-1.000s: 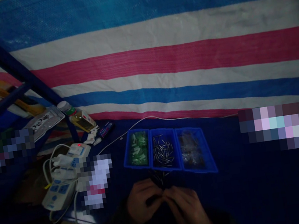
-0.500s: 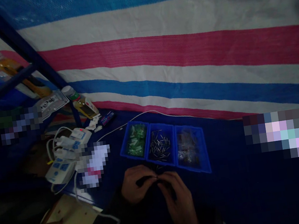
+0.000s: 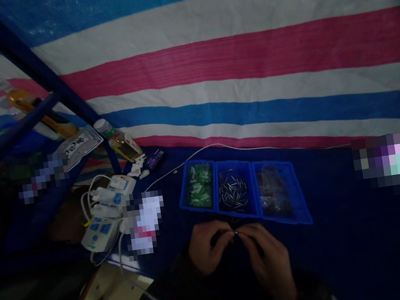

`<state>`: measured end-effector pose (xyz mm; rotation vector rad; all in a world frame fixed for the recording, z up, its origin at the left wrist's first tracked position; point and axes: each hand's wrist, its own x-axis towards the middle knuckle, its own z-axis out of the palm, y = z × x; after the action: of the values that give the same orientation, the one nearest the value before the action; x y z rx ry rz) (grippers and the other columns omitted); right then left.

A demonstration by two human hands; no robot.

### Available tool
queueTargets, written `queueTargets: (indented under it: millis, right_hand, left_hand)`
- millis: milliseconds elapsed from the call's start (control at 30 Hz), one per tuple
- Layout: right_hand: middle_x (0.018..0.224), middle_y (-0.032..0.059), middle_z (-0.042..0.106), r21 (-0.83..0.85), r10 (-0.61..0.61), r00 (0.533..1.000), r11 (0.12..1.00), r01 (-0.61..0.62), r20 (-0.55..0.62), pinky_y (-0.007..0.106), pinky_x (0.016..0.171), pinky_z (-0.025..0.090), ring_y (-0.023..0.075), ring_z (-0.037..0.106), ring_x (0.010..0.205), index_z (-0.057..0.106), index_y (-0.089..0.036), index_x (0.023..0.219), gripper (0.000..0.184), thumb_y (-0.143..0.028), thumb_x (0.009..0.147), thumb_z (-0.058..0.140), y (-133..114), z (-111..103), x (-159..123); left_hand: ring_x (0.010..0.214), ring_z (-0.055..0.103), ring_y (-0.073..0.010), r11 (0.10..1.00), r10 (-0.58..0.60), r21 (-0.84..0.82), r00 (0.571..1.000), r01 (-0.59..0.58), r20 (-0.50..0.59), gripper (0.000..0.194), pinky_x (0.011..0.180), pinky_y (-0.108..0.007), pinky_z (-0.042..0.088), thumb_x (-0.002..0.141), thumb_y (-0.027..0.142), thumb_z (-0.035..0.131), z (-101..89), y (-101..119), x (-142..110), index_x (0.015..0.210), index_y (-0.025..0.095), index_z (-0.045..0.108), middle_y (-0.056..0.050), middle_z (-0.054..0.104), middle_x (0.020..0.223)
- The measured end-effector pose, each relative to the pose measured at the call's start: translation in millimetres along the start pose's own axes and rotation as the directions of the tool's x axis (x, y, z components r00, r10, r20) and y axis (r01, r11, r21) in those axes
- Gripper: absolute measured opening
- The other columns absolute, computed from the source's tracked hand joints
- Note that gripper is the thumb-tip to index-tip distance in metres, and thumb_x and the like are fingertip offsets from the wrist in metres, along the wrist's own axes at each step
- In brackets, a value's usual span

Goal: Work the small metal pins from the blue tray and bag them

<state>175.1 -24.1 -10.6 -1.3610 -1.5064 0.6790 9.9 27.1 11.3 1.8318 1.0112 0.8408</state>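
My left hand (image 3: 209,248) and my right hand (image 3: 270,256) meet fingertip to fingertip just in front of the blue bins. Both are closed in a pinch. A tiny shiny piece shows between the fingertips; it is too small and dark to name. Beyond my hands stand three joined blue bins (image 3: 256,206). The left one holds small green and whitish pieces (image 3: 200,187), the middle one a heap of thin metal pins (image 3: 233,190), the right one clear plastic packets (image 3: 273,192). A few more pins lie between the bins and my fingers, partly hidden.
On the left are a power strip (image 3: 102,233) with plugs and white cables, a bottle (image 3: 120,141), crumpled white tissue (image 3: 138,167) and a small dark box (image 3: 155,159). A blue metal frame (image 3: 31,59) rises there. A striped sheet (image 3: 231,56) hangs behind the blue tabletop (image 3: 343,219).
The camera view has shifted, so the bins and my hands sit differently in the picture. My hands stay pinched together, and a small shiny bit now shows between the fingertips.
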Motion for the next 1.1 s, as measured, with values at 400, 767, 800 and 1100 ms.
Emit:
queueTargets:
  millis: [400,767,800,1100]
  right_hand:
    - [0.096,0.005,0.073,-0.042,-0.05,0.998,0.998,0.048,-0.034,0.03,0.082,0.059,0.0175,0.072,0.088,0.071,-0.022,0.102,0.017,-0.015,0.098,0.056,-3.4,-5.2,-3.2]
    - [0.088,0.0044,0.071,-0.024,-0.043,0.999,0.999,0.042,-0.017,0.029,0.072,0.057,0.0171,0.069,0.078,0.069,-0.021,0.096,0.018,-0.015,0.099,0.051,-9.0,-8.9,-6.1]
    - [0.087,0.0044,0.071,-0.029,-0.041,0.999,0.999,0.04,-0.014,0.029,0.071,0.056,0.0171,0.069,0.078,0.068,-0.021,0.095,0.019,-0.015,0.099,0.051,-8.8,-8.5,-6.1]
    - [0.076,0.002,0.066,-0.088,0.0,1.0,0.996,-0.001,-0.01,0.026,0.063,0.052,0.0151,0.064,0.067,0.064,-0.02,0.088,0.021,-0.02,0.101,0.047,-5.8,-8.5,-6.2]
  left_hand:
    - [0.076,0.069,-0.0143,0.983,0.082,0.166,0.996,-0.084,0.02,0.015,0.076,-0.024,0.05,0.099,0.021,0.056,4.7,-3.7,-3.8,0.093,0.017,0.069,-0.003,0.074,0.082]
    - [0.068,0.067,-0.0141,0.949,0.239,0.221,0.97,-0.225,-0.041,0.013,0.07,-0.026,0.051,0.097,0.018,0.058,5.5,0.9,-8.6,0.092,0.016,0.07,-0.005,0.074,0.077]
    - [0.067,0.067,-0.014,0.949,0.239,0.219,0.97,-0.225,-0.037,0.013,0.069,-0.026,0.051,0.097,0.019,0.058,5.4,1.3,-8.3,0.092,0.016,0.07,-0.005,0.073,0.077]
    - [0.067,0.067,-0.0141,0.959,0.209,0.208,0.976,-0.194,-0.054,0.013,0.07,-0.026,0.051,0.096,0.019,0.059,6.7,2.9,-6.9,0.089,0.016,0.07,-0.004,0.074,0.076]
